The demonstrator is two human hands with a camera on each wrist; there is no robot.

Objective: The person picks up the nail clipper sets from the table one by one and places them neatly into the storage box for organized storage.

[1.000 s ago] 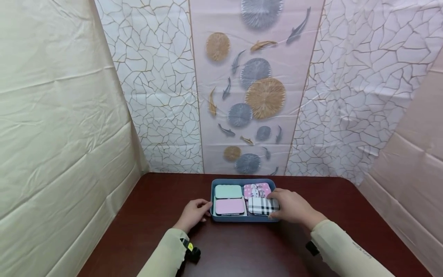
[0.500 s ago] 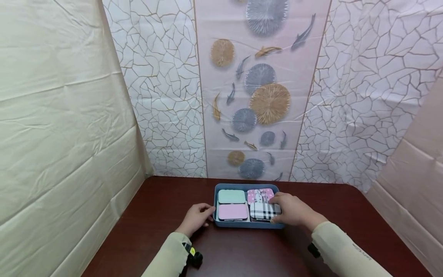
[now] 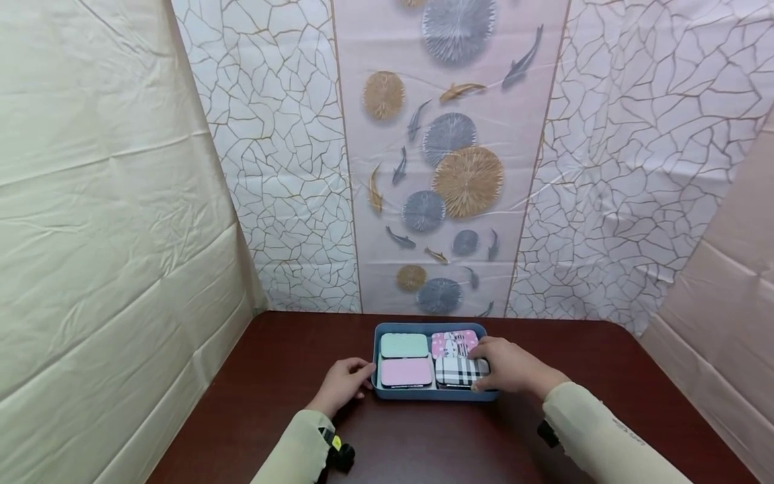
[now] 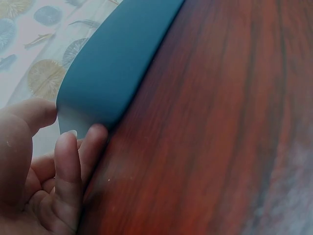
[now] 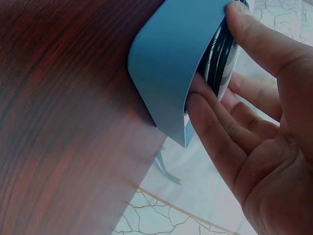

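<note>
A blue tray [image 3: 435, 395] holds several small flat cases with rounded corners. My right hand [image 3: 514, 366] grips the right end of a black-and-white plaid case [image 3: 456, 371] at the tray's near right. In the right wrist view, the thumb lies on the edge of this case [image 5: 222, 58] and fingers reach inside the tray wall [image 5: 168, 58]. My left hand [image 3: 341, 384] is at the tray's left end. Its fingertips touch the end wall [image 4: 112, 63] in the left wrist view, the fingers loosely bent.
Beside the plaid case lies a pink case [image 3: 406, 372]. Behind them are a mint green case [image 3: 404, 345] and a pink cartoon-patterned case [image 3: 452, 343]. The tray stands on a dark red-brown wooden table [image 3: 417, 437], near its far edge. Patterned cloth [image 3: 290, 202] hangs behind.
The head view has shifted slightly, so the tray appears a little lower. Both hands keep their places at the tray, the right one still on the plaid case.
</note>
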